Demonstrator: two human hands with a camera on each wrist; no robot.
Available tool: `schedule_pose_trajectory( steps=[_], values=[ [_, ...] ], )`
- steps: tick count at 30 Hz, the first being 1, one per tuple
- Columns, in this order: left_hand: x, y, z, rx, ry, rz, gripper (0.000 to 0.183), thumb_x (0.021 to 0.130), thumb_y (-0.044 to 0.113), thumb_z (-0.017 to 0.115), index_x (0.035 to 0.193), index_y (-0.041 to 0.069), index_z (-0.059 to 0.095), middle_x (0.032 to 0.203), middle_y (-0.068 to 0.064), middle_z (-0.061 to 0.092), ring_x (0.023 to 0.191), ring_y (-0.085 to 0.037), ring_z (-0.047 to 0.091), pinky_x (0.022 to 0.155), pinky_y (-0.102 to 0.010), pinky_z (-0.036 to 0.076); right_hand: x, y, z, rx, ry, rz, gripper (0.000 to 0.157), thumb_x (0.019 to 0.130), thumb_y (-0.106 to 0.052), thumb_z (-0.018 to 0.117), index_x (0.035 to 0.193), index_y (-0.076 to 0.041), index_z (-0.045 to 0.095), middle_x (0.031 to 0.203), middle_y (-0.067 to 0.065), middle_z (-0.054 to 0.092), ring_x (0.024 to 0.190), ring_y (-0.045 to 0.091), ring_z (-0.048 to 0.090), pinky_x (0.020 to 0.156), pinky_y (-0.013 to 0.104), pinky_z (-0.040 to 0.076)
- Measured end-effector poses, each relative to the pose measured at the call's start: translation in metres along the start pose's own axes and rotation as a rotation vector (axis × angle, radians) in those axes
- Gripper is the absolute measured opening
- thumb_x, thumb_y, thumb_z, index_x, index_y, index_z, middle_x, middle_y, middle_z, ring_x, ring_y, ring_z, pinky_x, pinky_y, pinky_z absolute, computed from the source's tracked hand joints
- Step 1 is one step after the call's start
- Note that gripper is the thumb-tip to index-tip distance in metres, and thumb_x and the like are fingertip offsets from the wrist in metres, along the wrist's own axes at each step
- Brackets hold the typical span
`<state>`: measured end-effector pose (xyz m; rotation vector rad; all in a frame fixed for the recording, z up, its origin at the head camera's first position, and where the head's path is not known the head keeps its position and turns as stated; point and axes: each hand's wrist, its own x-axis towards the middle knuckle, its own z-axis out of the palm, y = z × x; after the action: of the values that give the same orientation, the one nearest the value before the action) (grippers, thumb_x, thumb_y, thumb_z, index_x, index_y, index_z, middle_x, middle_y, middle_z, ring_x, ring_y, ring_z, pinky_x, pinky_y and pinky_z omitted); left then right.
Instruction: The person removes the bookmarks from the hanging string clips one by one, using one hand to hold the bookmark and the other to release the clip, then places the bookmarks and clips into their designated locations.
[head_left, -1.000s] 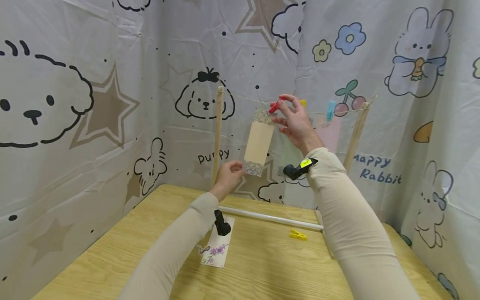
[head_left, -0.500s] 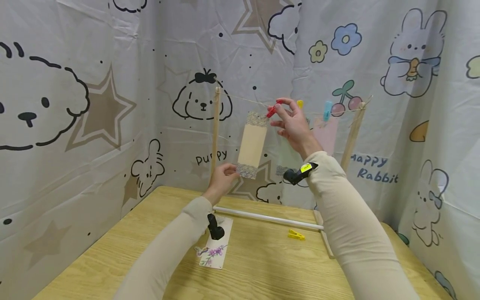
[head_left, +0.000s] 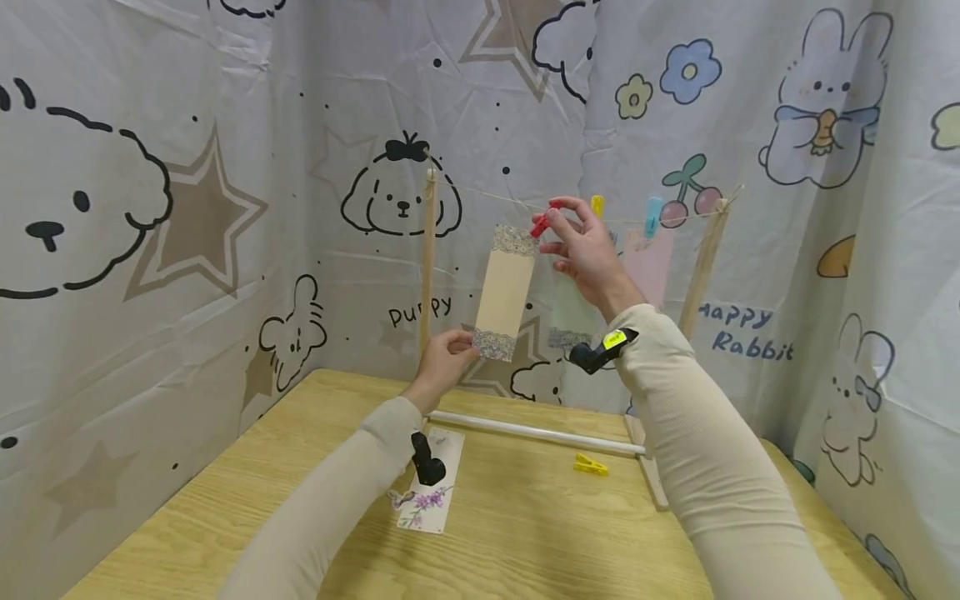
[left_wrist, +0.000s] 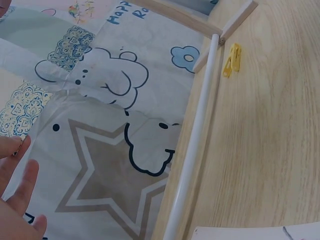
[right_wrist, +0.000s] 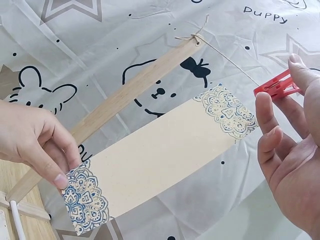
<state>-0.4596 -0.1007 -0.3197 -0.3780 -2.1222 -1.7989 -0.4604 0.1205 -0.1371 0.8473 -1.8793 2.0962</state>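
Observation:
In the head view my left hand (head_left: 442,362) pinches the lower left corner of a cream card (head_left: 504,287) with patterned ends. The card hangs tilted below a thin string (head_left: 491,197). My right hand (head_left: 592,254) pinches a red clothespin (right_wrist: 277,86) between thumb and fingers. In the right wrist view the clothespin's nose meets the string, just beside the card's upper patterned end (right_wrist: 227,112); whether it touches the card I cannot tell. Behind my right hand a green card (head_left: 572,308) and a pink card (head_left: 652,267) hang from the string.
Wooden posts (head_left: 427,258) hold the string, with a white rod (head_left: 536,433) low between them. A yellow clothespin (head_left: 591,465) and a flowered white card (head_left: 427,504) lie on the wooden table (head_left: 525,533). A blue clothespin (head_left: 653,217) and another yellow clothespin (head_left: 597,206) sit on the string.
The cream card and my left hand have shifted a little left and down, away from the red clothespin. The clothespin has tilted more upright in my right hand. The view has shifted slightly.

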Motion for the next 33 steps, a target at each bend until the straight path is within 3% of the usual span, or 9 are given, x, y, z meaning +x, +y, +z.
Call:
schedule_pose_trajectory(
  steps=[7, 13, 33],
  values=[
    [-0.003, 0.0, 0.002, -0.001, -0.006, -0.002, 0.026, 0.098, 0.004, 0.071, 0.123, -0.003, 0.068, 0.111, -0.015, 0.071, 0.108, -0.03, 0.064, 0.094, -0.042, 0.052, -0.006, 0.001, -0.006, -0.03, -0.029, 0.02, 0.03, 0.105, -0.031, 0.06, 0.133, -0.021, 0.055, 0.137, 0.016, 0.063, 0.074, 0.016, 0.066, 0.05, 0.021, 0.043],
    [-0.007, 0.0, 0.001, -0.003, 0.002, -0.001, 0.026, 0.097, 0.003, 0.07, 0.123, -0.004, 0.068, 0.111, -0.016, 0.07, 0.108, -0.031, 0.064, 0.094, -0.043, 0.052, -0.01, 0.003, -0.009, -0.06, -0.058, 0.05, 0.035, 0.104, -0.034, 0.06, 0.136, -0.021, 0.054, 0.134, 0.01, 0.064, 0.077, 0.017, 0.066, 0.052, 0.021, 0.043],
    [-0.016, -0.008, -0.005, 0.017, -0.022, 0.011, 0.023, 0.097, 0.004, 0.071, 0.119, -0.002, 0.068, 0.109, -0.013, 0.07, 0.105, -0.028, 0.064, 0.092, -0.041, 0.053, -0.02, 0.013, -0.017, -0.095, -0.078, 0.072, 0.035, 0.105, -0.035, 0.061, 0.136, -0.02, 0.054, 0.131, 0.009, 0.066, 0.079, 0.016, 0.066, 0.054, 0.022, 0.043]
  ],
)
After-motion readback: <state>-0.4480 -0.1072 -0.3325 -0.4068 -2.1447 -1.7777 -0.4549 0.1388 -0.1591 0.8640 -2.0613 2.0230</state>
